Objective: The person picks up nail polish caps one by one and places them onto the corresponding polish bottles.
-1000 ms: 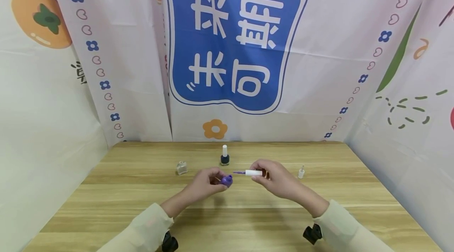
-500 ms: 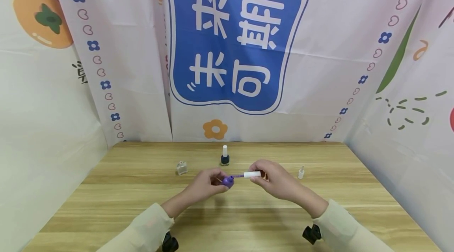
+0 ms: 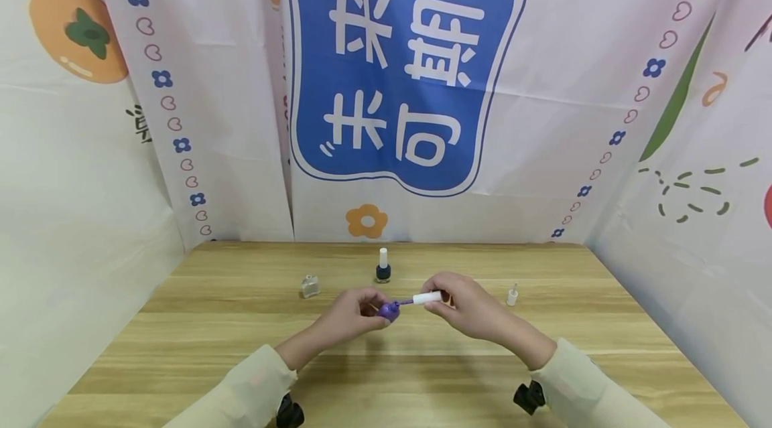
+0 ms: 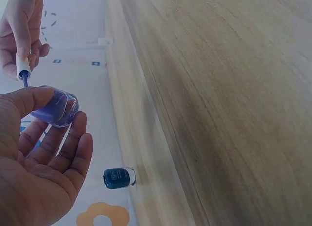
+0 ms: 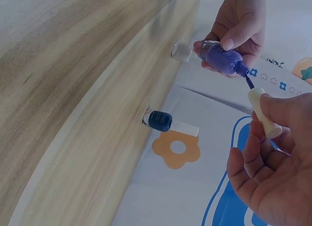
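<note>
Left fingers (image 4: 83,158) grip one purple bottle (image 5: 222,58), right fingers (image 5: 252,158) one brush (image 5: 263,116) — two other bottles (image 3: 382,274) (image 3: 310,287), another brush (image 3: 512,297) nearby.

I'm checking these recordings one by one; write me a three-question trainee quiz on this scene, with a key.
1. Which does the right hand hold: (a) a metal spoon, (b) a white cylindrical brush cap, (c) a wooden comb?
2. True or false: the dark blue glass bottle on the wooden table has its slim white top on.
3. How many bottles are visible?

Key: 1. b. 2. True. 3. Three: the dark blue glass bottle, a rounded purple glass bottle in the left hand, and a clear squarish glass bottle.
</note>
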### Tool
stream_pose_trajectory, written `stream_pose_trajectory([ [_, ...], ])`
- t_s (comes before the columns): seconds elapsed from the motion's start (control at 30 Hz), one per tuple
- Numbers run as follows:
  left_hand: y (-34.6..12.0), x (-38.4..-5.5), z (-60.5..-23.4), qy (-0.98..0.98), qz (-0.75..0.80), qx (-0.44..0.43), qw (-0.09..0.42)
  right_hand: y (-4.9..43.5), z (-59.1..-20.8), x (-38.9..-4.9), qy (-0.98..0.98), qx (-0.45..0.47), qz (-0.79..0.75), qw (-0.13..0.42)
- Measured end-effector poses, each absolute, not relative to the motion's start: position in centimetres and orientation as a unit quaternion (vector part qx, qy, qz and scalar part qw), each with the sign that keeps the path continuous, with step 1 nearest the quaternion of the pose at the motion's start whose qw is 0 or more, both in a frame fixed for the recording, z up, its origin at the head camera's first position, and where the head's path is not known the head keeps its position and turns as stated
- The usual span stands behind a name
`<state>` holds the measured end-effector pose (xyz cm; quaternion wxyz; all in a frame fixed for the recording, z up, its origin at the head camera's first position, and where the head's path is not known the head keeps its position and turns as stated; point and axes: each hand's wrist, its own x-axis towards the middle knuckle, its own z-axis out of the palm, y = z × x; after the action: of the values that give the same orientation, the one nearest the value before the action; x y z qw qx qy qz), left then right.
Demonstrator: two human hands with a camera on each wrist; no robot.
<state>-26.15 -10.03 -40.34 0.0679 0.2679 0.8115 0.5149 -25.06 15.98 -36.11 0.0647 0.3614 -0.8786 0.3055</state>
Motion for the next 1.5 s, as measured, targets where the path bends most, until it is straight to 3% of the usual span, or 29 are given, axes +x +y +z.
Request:
stream_pose_trajectory([
  [1.5, -8.7, -26.3, -40.9, 0.813, 0.513, 0.269, 0.062, 13.8, -37.3, -25.7, -0.846, 0.326, 0.421, 0.027],
])
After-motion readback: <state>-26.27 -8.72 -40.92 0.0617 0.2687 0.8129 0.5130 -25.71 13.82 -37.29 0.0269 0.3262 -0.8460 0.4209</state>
